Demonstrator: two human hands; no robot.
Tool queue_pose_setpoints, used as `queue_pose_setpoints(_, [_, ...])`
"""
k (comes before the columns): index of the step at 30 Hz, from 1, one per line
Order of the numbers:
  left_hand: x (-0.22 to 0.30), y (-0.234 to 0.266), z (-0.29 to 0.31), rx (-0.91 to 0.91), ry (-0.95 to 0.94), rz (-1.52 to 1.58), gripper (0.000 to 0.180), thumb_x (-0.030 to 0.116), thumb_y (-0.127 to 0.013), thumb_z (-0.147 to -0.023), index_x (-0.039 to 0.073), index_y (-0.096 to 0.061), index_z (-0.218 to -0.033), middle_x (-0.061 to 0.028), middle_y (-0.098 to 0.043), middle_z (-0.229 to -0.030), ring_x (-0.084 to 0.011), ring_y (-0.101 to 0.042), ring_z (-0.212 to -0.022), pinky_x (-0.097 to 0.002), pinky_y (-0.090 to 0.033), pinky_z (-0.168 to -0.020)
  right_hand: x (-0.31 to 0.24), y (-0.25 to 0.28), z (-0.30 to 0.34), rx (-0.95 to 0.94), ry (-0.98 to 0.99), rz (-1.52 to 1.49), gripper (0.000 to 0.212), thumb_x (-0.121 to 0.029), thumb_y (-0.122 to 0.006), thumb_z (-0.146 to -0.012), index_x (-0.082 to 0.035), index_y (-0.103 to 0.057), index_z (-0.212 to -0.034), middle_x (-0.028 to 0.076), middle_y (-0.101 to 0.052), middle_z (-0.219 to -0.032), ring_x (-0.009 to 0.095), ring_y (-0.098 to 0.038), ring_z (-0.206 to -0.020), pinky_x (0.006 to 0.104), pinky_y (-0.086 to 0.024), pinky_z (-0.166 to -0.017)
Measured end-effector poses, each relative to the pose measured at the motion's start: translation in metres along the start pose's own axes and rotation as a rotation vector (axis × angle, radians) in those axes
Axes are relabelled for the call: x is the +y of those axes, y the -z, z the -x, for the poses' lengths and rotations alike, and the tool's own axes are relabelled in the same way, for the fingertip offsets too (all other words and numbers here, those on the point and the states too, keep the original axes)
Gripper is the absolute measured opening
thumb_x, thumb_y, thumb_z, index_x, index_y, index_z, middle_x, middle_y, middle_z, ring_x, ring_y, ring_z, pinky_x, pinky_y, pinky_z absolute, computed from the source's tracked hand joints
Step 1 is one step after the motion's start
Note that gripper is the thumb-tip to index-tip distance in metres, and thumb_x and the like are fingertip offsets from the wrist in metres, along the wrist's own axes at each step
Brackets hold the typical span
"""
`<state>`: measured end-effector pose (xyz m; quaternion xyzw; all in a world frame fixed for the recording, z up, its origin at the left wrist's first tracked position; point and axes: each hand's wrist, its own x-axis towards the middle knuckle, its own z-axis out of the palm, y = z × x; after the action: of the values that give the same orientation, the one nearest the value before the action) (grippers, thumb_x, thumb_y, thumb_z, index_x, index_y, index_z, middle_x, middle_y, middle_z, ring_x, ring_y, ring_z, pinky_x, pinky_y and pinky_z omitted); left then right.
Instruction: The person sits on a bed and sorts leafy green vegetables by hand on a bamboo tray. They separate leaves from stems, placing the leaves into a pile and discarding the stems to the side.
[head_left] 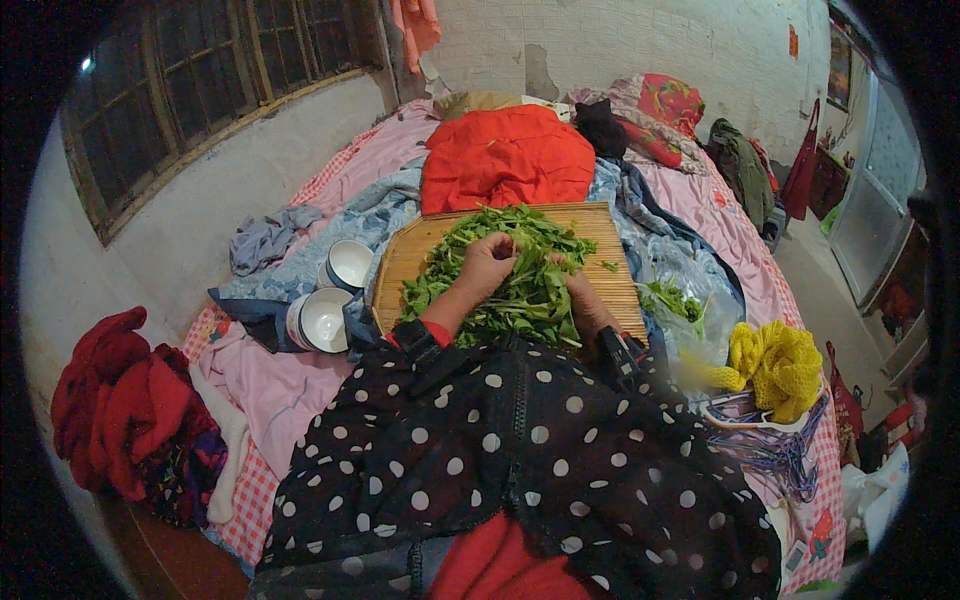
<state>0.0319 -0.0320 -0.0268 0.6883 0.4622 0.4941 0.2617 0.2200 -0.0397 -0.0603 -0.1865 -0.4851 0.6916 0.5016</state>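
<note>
A heap of leafy greens (470, 312) covers much of a slatted bamboo board (622, 275) in front of me. My left hand (488, 264) is over the middle of the heap, its thumb and fingers pinched together on a bit of the greens. To its right, my right hand (584, 290) is closed around some leafy stems; leaves partly hide its fingers. A few loose leaf bits lie on the board's right side.
White bowls (326, 320) stand left of the board. At its right are a clear plastic bag (705, 310) with greens, yellow netting (778, 370) and purple wire hangers (780, 450). Red cloth (510, 155) lies behind; red clothing (130, 400) is piled at far left.
</note>
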Motion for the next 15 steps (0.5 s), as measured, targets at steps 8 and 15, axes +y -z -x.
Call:
queue_pose_setpoints(8, [-0.0017,-0.0016,-0.0012,-0.15,0.026,0.121,0.017,0.005,-0.067,-0.074,0.002,-0.063,-0.09,0.0008,-0.062,-0.08,-0.0067,-0.056,-0.072,-0.0229,-0.046,-0.065,-0.0043,-0.0076,0.0036,0.011,-0.02,-0.006,0.044,-0.018,-0.061,-0.08,-0.006,-0.051,-0.12,0.004,-0.057,-0.108,0.012,-0.056,-0.091,0.0258,-0.046,-0.077])
queue_pose_setpoints(15, [-0.0003,-0.0015,0.0003,-0.15,0.059,0.133,0.018,0.01,-0.071,-0.074,0.002,-0.065,-0.089,-0.0003,-0.063,-0.08,-0.007,-0.057,-0.071,-0.0229,-0.047,-0.065,-0.0045,-0.0071,0.004,-0.014,-0.023,-0.024,0.045,-0.018,-0.062,-0.079,-0.005,-0.051,-0.12,0.004,-0.058,-0.106,0.013,-0.057,-0.088,0.0261,-0.046,-0.076])
